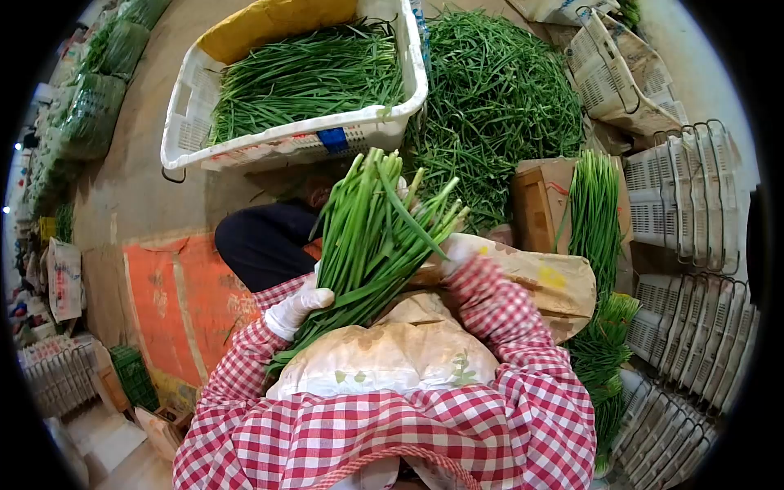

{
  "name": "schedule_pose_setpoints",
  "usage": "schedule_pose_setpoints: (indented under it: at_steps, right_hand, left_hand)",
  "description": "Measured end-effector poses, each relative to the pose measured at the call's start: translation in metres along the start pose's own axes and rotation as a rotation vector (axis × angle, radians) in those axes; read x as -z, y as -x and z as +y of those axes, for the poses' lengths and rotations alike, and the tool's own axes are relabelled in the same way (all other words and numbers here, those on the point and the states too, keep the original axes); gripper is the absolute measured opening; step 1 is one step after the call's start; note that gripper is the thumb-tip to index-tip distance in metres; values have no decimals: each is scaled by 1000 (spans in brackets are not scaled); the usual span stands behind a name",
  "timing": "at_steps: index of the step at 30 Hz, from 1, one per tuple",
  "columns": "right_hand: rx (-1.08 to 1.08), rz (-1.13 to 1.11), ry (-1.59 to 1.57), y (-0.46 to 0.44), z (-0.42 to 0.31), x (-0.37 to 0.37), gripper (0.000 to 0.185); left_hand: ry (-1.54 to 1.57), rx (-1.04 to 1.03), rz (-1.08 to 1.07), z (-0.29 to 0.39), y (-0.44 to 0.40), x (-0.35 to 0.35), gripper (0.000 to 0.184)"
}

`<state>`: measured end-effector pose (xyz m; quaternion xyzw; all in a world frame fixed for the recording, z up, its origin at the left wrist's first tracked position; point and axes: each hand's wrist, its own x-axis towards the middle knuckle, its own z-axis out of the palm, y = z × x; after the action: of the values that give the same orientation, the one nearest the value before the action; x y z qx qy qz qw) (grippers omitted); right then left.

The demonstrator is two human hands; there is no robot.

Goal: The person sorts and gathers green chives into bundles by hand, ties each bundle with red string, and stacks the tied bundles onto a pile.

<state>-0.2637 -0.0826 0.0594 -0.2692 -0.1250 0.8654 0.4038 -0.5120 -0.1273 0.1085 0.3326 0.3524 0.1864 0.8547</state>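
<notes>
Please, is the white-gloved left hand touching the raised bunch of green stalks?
Touching: the head view shows the left hand gripping the bunch, thumb uppermost.

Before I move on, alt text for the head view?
A gloved left hand holds a bunch of green stalks over a lap, the blurred right hand beside it. Ahead, a white crate of stalks adjoins a green heap.

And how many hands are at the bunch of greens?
2: the left hand, gloved, around the bunch of greens on its left side; the right hand, blurred and partly hidden, at its right edge.
</notes>
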Motion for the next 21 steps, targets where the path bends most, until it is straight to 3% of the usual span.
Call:
schedule_pose_setpoints:
  at_steps: [3, 5, 9, 11, 14, 17, 19, 20, 21]
  right_hand:
    - [248, 633, 382, 30, -74, -27, 31]
    - [369, 311, 239, 56, -96, -12, 31]
    - [71, 360, 810, 60, -88, -86, 56]
    - [39, 300, 877, 49, -66, -77, 59]
    - [-135, 205, 828, 43, -58, -78, 32]
    - [-294, 30, 567, 62, -77, -78, 19]
    - [-131, -112, 245, 74, -83, -61, 20]
    - [154, -146, 241, 75, -89, -52, 20]
    - [274, -162, 125, 80, -97, -54, 20]
  left_hand:
    - [-65, 94, 52, 13, 12, -6, 84]
    - [-76, 78, 95, 24, 16, -23, 79]
    - [17, 37, 203, 31, 21, -37, 64]
    - [-95, -6, 172, 32, 22, -36, 64]
    - [-113, 20, 184, 27, 27, -30, 62]
    - [-86, 32, 236, 20, 31, -32, 57]
    - [-81, 83, 251, 12, 31, -29, 65]
    - [-127, 87, 203, 12, 30, -24, 64]
    - [-123, 88, 202, 9, 29, -23, 64]
